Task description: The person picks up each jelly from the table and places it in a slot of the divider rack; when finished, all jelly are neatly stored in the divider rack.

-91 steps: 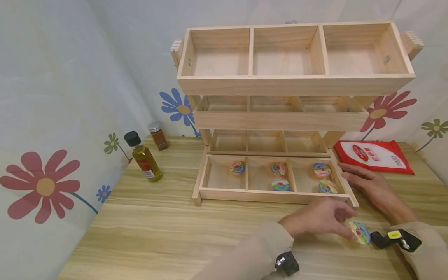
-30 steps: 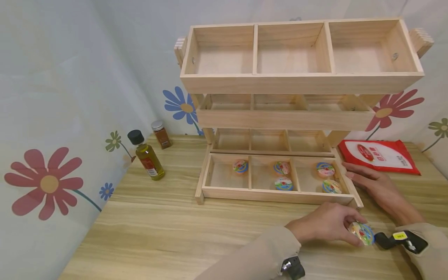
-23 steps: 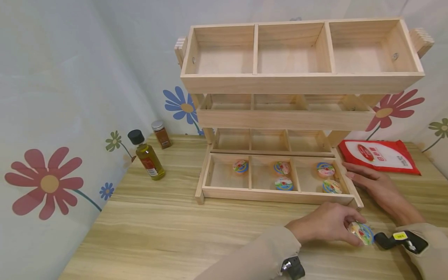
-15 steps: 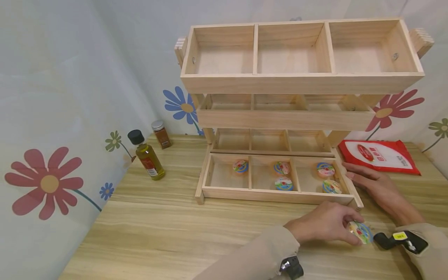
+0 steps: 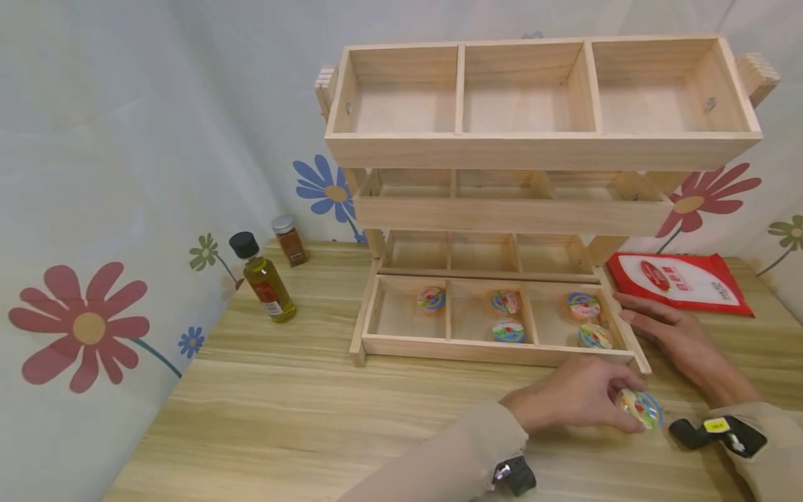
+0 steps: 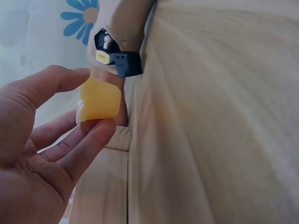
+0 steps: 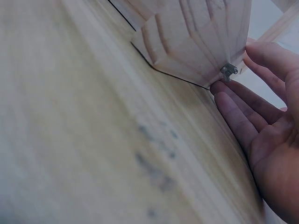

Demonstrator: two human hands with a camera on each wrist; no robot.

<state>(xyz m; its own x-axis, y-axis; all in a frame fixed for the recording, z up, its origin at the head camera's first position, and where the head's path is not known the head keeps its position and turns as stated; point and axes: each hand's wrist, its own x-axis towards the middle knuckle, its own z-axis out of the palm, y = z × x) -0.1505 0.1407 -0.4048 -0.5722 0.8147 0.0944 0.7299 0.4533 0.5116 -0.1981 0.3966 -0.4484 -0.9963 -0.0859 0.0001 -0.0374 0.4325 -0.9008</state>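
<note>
My left hand (image 5: 580, 394) pinches a small jelly cup (image 5: 638, 408) between thumb and fingers, in front of the wooden rack's right end. The left wrist view shows the cup (image 6: 100, 99) as yellow, its lid side turned toward the palm. My right hand (image 5: 680, 338) lies against the right side of the three-tier wooden rack (image 5: 502, 352). In the right wrist view, extended fingertips (image 7: 229, 100) touch the rack's wood beside a small metal fitting (image 7: 228, 71). Several jelly cups sit in the rack's lowest front tray, including one jelly cup (image 5: 594, 336) nearest my left hand.
Behind my right hand lies a red and white packet (image 5: 684, 282). To the rack's left stand an oil bottle (image 5: 266, 286) with a black cap and a spice jar (image 5: 291, 242). A flowered curtain (image 5: 188, 139) closes off the back and left.
My left hand, holding the jelly cup, has shifted slightly left and up toward the rack over the last half second. The right hand stays against the rack.
</note>
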